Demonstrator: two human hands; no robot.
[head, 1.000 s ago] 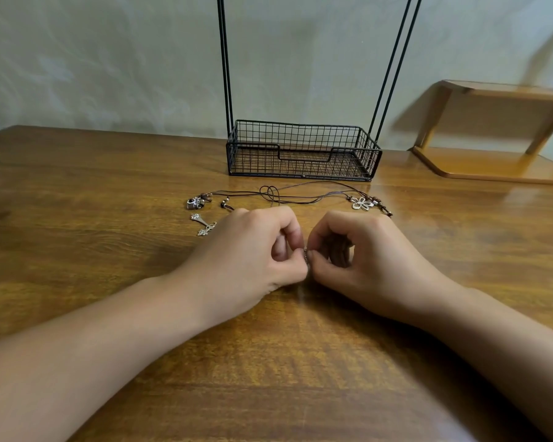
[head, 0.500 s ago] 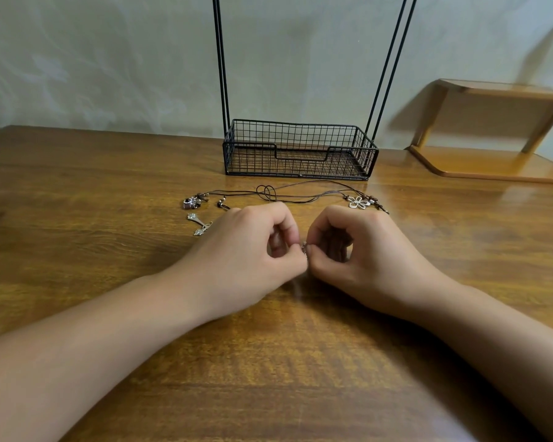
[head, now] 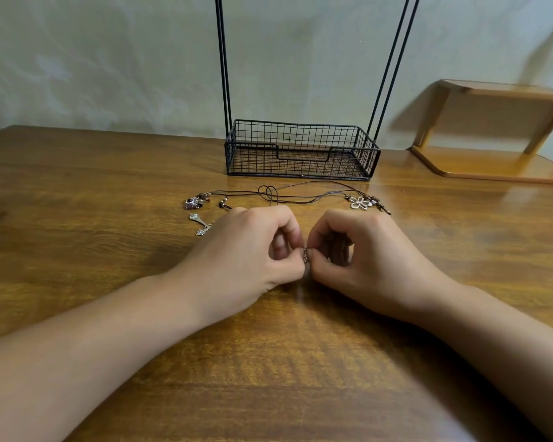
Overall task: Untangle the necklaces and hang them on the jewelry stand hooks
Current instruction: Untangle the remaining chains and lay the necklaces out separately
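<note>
Dark cord necklaces (head: 297, 196) lie tangled on the wooden table in front of the black wire jewelry stand (head: 300, 151). A flower pendant (head: 360, 203) lies at the right end, a small purple charm (head: 192, 203) and a silver cross-like pendant (head: 201, 224) at the left. My left hand (head: 249, 250) and my right hand (head: 364, 250) meet at the table's middle, both pinching a small metal piece of a necklace (head: 306, 255) between thumb and fingertips. The stand's hooks are out of frame above.
The stand's two pairs of thin black uprights (head: 222, 59) rise out of the top of the view. A low wooden shelf (head: 498, 129) sits at the back right against the wall. The wooden table (head: 77, 218) stretches bare to the left.
The hands stay together on the small piece; the fingers have shifted slightly and the piece now shows between the fingertips. The necklaces on the table have not moved.
</note>
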